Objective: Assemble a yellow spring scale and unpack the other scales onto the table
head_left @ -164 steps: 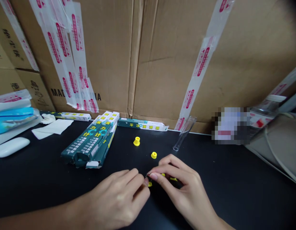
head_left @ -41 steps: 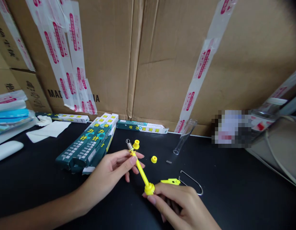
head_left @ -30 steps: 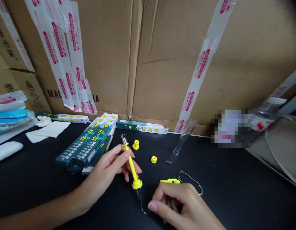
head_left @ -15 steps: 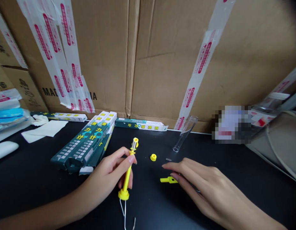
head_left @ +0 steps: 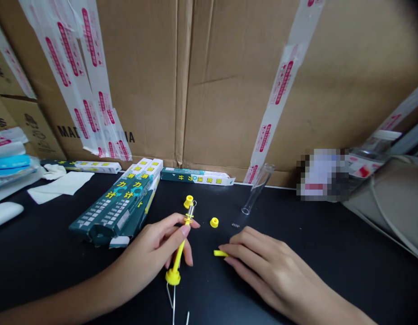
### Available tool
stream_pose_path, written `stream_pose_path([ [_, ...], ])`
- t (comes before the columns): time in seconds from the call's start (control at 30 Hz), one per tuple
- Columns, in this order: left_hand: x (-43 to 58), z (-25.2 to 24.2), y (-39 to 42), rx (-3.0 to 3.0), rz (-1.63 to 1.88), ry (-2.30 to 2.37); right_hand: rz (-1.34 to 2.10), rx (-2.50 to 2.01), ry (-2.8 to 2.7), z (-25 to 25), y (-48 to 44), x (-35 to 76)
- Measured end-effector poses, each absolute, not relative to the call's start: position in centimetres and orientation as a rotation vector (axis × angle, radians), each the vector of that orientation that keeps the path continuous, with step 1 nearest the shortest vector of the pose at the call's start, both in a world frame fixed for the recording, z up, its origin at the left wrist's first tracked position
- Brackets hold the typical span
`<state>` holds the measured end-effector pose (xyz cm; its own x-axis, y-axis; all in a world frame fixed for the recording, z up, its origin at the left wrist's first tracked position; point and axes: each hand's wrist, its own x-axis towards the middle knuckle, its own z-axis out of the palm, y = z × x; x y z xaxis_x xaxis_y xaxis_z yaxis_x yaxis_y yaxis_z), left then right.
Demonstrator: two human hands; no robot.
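Two bare hands work over a black tabletop (head_left: 36, 266) whose back edge meets a wall of cardboard cartons (head_left: 144, 90) strapped with red-printed packing tape (head_left: 280, 85). The left hand (head_left: 150, 248) is closed narrowly around a yellow plastic tube (head_left: 179, 253), its metal tip pointing away and a wire hook (head_left: 174, 300) hanging from below its flared base toward the bottom of the view. The right hand (head_left: 266, 266) lies loose and flat, its fingertips (head_left: 225, 248) touching a yellow plastic piece (head_left: 220, 253). Just beyond sit a yellow cap (head_left: 214, 222) and a tiny spring (head_left: 235, 225), near the foot of a glass tube (head_left: 258, 189) tilted against the cartons. A second yellow cap (head_left: 188, 201) lies just past the metal tip. Green-and-white boxes (head_left: 110, 207) sit close beside the left hand, a paper towel (head_left: 62, 185) farther left. A narrow strip of black surface separates the hands; a wider stretch runs right of the right hand.
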<state>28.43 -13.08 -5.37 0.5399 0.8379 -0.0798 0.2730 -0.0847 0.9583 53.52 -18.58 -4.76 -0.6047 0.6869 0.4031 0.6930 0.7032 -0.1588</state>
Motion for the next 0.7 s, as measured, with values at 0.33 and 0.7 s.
stream_pose_path([
  [0.33,28.74,-4.97,-13.04,1.444,0.734,0.881,0.128,-0.953,-2.488,-4.56,-19.13,52.68],
  [0.7,28.69,-4.67,-12.98,1.349,0.835,0.911,0.207,-0.891,-2.476,-4.90,-19.05,52.66],
])
